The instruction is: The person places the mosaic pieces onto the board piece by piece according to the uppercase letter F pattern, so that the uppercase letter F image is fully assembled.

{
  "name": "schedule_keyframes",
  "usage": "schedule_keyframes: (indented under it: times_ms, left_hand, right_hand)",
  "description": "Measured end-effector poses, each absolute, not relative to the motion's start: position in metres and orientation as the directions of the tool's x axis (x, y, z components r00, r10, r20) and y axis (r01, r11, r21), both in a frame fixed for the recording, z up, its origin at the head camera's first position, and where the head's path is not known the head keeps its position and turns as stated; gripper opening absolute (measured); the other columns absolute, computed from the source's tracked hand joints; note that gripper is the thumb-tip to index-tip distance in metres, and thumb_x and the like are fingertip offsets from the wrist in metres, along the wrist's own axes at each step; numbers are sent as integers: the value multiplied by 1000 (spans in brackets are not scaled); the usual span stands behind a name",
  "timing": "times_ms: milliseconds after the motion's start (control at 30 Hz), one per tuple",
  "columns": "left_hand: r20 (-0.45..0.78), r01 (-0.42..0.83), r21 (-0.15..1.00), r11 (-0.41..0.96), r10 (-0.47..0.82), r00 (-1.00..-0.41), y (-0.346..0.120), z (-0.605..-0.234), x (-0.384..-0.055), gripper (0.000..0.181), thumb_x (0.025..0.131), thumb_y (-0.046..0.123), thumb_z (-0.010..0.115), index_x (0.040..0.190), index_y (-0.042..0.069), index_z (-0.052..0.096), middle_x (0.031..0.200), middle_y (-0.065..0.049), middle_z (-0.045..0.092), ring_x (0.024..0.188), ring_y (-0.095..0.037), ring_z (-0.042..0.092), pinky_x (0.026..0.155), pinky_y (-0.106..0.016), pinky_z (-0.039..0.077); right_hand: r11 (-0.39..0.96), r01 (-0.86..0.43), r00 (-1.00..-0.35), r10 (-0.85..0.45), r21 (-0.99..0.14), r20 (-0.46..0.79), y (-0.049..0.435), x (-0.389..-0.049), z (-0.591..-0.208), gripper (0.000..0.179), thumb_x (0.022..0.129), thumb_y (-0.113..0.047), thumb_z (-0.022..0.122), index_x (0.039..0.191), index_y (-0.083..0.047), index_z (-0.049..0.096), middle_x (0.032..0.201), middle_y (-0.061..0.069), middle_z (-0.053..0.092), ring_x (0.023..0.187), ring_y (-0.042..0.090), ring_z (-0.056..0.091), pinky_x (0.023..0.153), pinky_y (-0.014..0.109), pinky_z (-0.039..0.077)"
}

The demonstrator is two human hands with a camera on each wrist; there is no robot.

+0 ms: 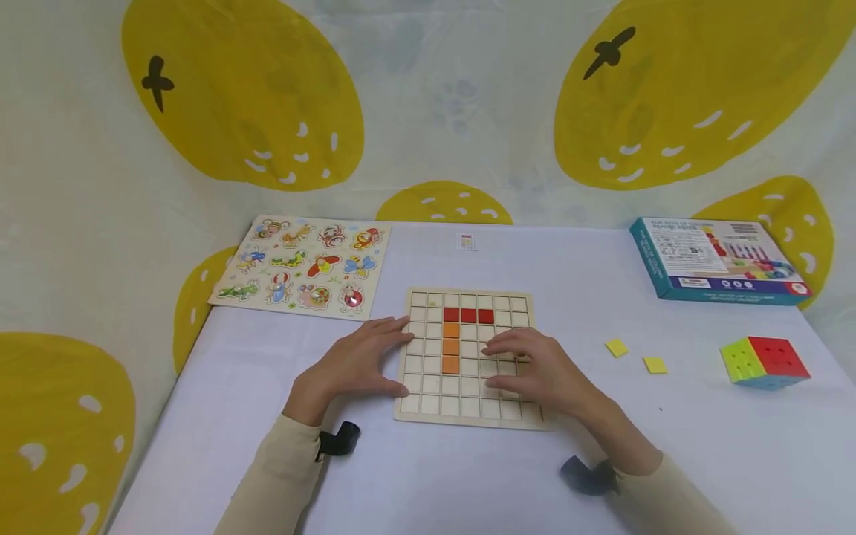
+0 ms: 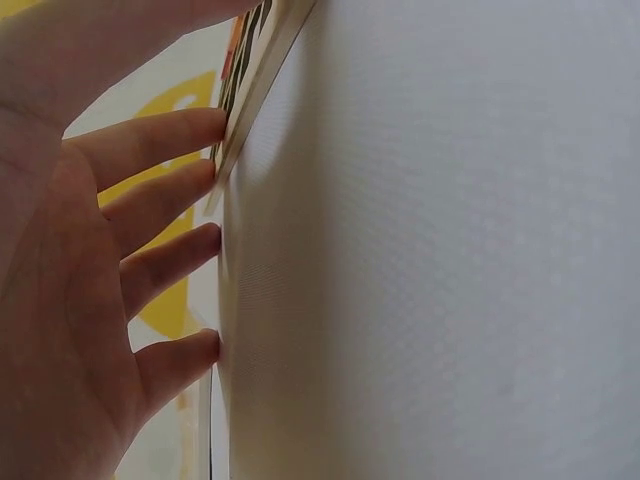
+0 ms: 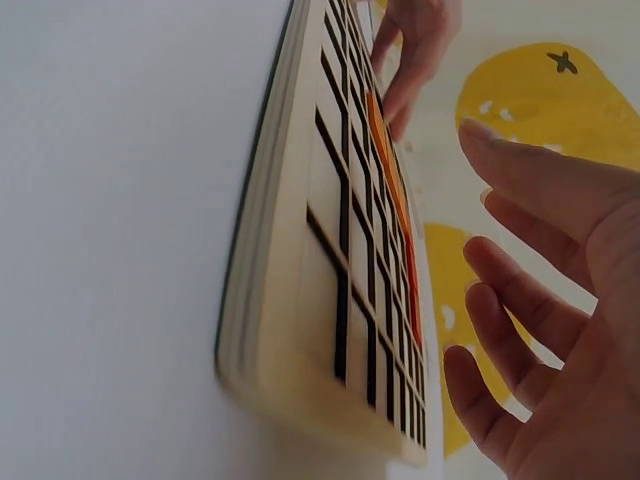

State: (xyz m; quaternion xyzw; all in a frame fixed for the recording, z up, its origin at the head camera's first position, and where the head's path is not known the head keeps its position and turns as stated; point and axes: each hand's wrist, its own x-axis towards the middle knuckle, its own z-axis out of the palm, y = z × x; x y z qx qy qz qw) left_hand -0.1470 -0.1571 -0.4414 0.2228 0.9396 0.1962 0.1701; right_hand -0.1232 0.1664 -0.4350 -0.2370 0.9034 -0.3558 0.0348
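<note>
- Wooden grid board (image 1: 450, 386) lies before you on the bench (image 1: 481, 475).
- Left grip (image 1: 354, 361): spread, touching the board's left edge, grasping nothing.
- Right grip (image 1: 547, 371): loosely parted, empty, above the right-hand cells (image 1: 519, 319).
- You should steady that edge lightly, keeping the board from sliding.
- Cells contain three red tiles (image 1: 469, 316), three orange tiles (image 1: 451, 347); box (image 1: 735, 296) contents not visible.
</note>
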Motion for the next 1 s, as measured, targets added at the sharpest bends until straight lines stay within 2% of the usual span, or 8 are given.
schedule_keyframes:
  times_ms: [67,167,367,500,600,733,800,1000]
  left_hand:
    - [-236,351,443,825,484,-843,-157,-442,-147,85,73,50,86,148,24,55,168,5,34,158,-24,29,119,-55,41]
    - [-245,346,440,829,481,-842,-156,-442,-147,86,73,51,86,148,24,55,168,6,34,158,-24,29,120,-55,40]
    - [-244,351,436,828,485,-840,-157,-442,-148,86,73,52,86,149,24,54,169,6,33,158,-25,29,119,-56,40]
    - [-240,356,428,831,484,-842,-159,-443,-148,87,73,53,85,149,24,54,169,6,32,158,-25,28,118,-58,42]
    - [-242,350,432,831,480,-843,-160,-444,-147,86,74,54,84,149,25,54,169,7,31,159,-24,27,117,-59,42]
    - [-247,338,445,829,476,-844,-159,-444,-146,86,74,53,84,149,25,53,169,8,31,159,-24,26,117,-60,41]
    - [-251,337,443,831,476,-843,-159,-444,-146,86,74,52,84,150,26,53,170,8,30,159,-24,26,117,-60,41]
    - [-247,347,442,827,484,-839,-159,-443,-146,87,74,53,84,150,25,52,170,8,30,159,-25,26,118,-59,40]
  right_hand:
    - [657,-393,-896,-430,-643,108,176,-121,-434,41,75,-26,91,113,-19,78,120,-4,74,120,22,64,101,49,55]
    - [691,-381,-911,-395,-614,121,192,-118,-432,42,74,-26,92,113,-19,78,122,-2,74,121,24,63,101,47,54]
    - [735,-345,-934,-328,-583,139,226,-109,-432,40,74,-26,92,111,-21,79,124,0,74,120,25,63,97,12,45]
    - [762,-294,-952,-285,-577,108,248,-101,-436,38,77,-32,89,112,-24,79,124,-2,75,119,19,62,96,0,35]
    - [774,-262,-962,-260,-577,88,262,-96,-441,37,77,-36,89,112,-27,78,122,-3,75,117,-1,59,96,-2,33]
    - [778,-226,-970,-234,-587,63,276,-88,-448,37,76,-39,89,110,-29,78,119,-4,77,111,-24,44,95,-1,32]
    - [782,-216,-972,-230,-585,53,281,-84,-450,37,76,-40,89,110,-31,78,117,-5,78,110,-26,41,94,0,33]
    - [786,-204,-970,-243,-583,11,289,-77,-454,36,78,-37,88,112,-33,77,115,-9,78,108,-22,47,92,-2,35]
